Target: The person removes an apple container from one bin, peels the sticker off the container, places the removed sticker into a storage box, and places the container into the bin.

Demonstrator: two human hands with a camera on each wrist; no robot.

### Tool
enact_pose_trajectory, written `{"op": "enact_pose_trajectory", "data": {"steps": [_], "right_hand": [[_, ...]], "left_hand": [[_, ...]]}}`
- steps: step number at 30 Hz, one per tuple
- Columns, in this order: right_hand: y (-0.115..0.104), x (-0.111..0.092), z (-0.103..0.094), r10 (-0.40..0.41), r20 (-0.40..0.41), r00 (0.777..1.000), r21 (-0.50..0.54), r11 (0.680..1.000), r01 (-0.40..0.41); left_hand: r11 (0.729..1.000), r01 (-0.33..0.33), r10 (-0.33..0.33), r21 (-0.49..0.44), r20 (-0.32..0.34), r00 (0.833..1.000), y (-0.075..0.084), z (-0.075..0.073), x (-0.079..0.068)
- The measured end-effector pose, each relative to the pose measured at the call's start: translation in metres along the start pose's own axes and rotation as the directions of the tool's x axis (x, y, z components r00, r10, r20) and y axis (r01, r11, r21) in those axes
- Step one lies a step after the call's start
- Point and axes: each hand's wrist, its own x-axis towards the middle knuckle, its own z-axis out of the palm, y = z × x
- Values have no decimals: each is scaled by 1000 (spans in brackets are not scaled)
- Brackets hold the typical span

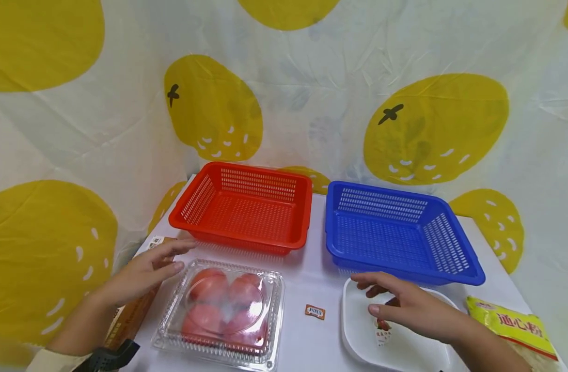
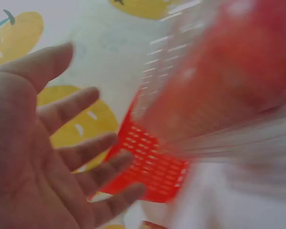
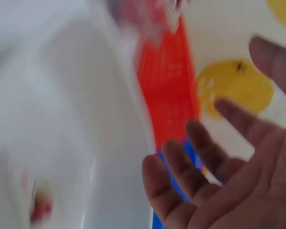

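Note:
A clear plastic clamshell box (image 1: 275, 310) holds several round red tomatoes (image 1: 202, 323) under its lid. My left hand (image 1: 142, 274) hovers at the box's upper left corner, fingers spread and holding nothing. In the left wrist view the palm of that hand (image 2: 43, 152) shows bare beside the blurred box. Over the white plastic container (image 1: 419, 356) my right hand (image 1: 405, 307) is held with loosely bent fingers and nothing in them. The container has a small strawberry picture inside. In the right wrist view that hand (image 3: 233, 176) appears beside the container's wall (image 3: 100, 95).
Behind stand a red basket (image 1: 247, 240) on the left and a blue basket (image 1: 405, 268) on the right. A small orange packet (image 1: 315, 311) lies between box and container. At the right edge is a yellow food bag (image 1: 511, 323); a brown carton (image 1: 132, 320) lies under my left forearm.

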Motion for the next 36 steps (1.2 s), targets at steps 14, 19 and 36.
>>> {"op": "enact_pose_trajectory", "data": {"steps": [14,19,36], "right_hand": [[-50,66,106,34,-195,980,411,910,50],[-43,95,145,117,-269,956,594,801,69],[-35,128,190,90,-292,952,559,824,93]], "left_hand": [[983,65,-119,-170,-329,937,-15,-34,61],[925,51,-188,-375,-338,922,-41,-24,81],[901,53,-186,-430,-274,943,-69,-13,88]]}}
